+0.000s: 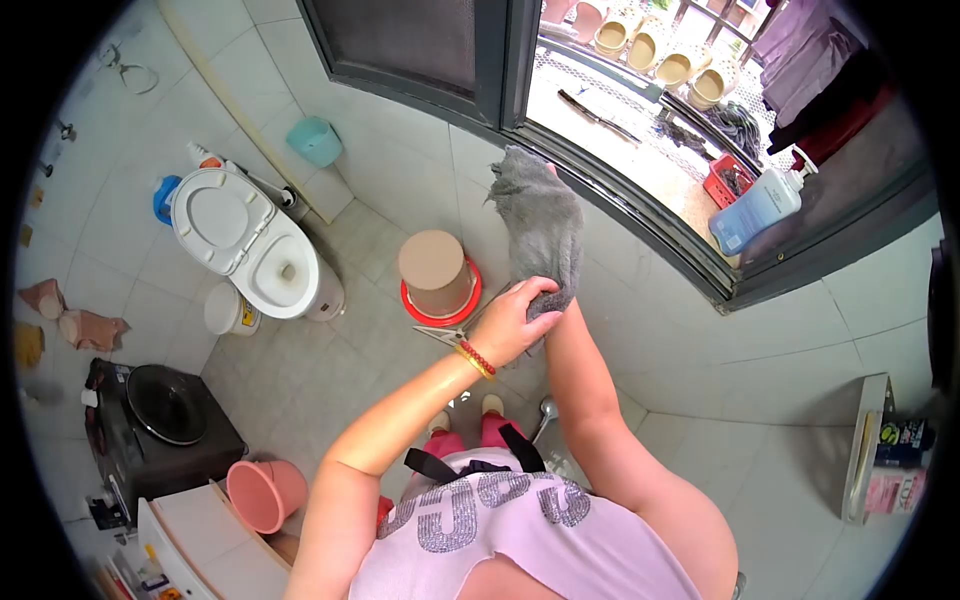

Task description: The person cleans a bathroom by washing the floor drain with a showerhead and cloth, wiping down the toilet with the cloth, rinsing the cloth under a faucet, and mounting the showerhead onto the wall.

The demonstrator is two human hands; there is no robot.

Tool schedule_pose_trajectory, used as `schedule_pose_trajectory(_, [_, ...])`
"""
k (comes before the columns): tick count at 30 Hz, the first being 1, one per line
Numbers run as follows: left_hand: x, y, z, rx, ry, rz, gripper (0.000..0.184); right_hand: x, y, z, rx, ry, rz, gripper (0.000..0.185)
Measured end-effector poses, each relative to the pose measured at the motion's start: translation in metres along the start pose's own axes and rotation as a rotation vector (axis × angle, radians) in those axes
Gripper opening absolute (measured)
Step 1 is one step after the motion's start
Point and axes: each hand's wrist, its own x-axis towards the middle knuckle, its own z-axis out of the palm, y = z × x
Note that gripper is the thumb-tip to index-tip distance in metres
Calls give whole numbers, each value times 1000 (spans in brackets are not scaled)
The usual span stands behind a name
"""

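A grey cloth [540, 225] hangs in front of me, just below the window frame. My left hand [513, 322] grips its lower end, fingers and thumb closed on the fabric. The cloth is draped over my right hand and forearm, so those fingers are almost wholly hidden; only a bit of skin shows at the cloth's top edge near the sill. Beneath the cloth, to the left, an upturned beige bucket [433, 272] rests on a red basin [476, 298] on the floor.
The open window [620, 200] has a dark frame; a blue pump bottle [757, 210] and red basket [727, 182] stand on its ledge. At left are a toilet [283, 272], a black washing machine [165, 430] and a pink bucket [266, 496]. A shelf [862, 450] is at right.
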Motion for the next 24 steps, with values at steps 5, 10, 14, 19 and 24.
schedule_pose_trajectory(5, [-11,-6,-6,-21,59,-60,33,-37,-27,-17,-539,396,46,28])
schedule_pose_trajectory(10, [-19,-33,-10,-82,135,-128,33,-77,-47,-72,-867,601,106,18])
schedule_pose_trajectory(14, [-26,-32,-18,-78,78,-166,37,-80,-52,-42,-824,591,-6,23])
schedule_pose_trajectory(19, [-14,-20,9,-128,-26,-62,37,-119,-73,-5,-528,440,-189,38])
schedule_pose_trajectory(24, [-11,-17,26,-236,-186,-76,36,-122,-49,-18,-209,516,-136,43])
